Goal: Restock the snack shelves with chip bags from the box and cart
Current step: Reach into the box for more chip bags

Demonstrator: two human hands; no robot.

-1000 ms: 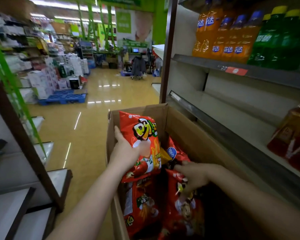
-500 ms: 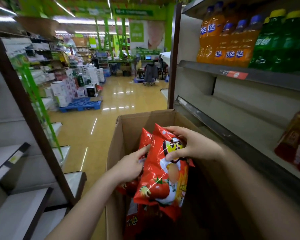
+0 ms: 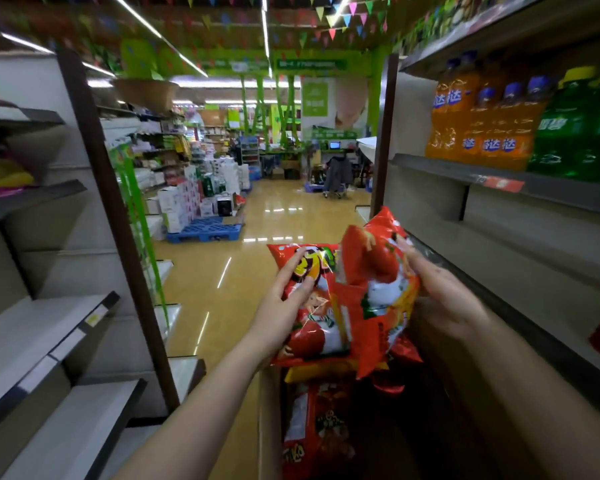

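Note:
Two red chip bags are lifted above the open cardboard box (image 3: 269,427). My left hand (image 3: 284,306) grips the left chip bag (image 3: 321,327), fingers spread over its front. My right hand (image 3: 444,299) holds the right chip bag (image 3: 378,271) from its right side; that bag is tilted and overlaps the left one. More red chip bags (image 3: 319,431) lie inside the box below my hands. How my right thumb sits is hidden by the bag.
Grey bare shelves (image 3: 49,341) stand close on my left. On my right, a bare shelf board (image 3: 499,271) runs under a shelf of orange soda bottles (image 3: 482,133) and green bottles (image 3: 575,133). The aisle floor leads ahead to a blue pallet (image 3: 205,232) with stacked boxes.
Both hands have raised the bags up out of the box. A second bag has come up in my right hand. My view has tilted upward toward the aisle.

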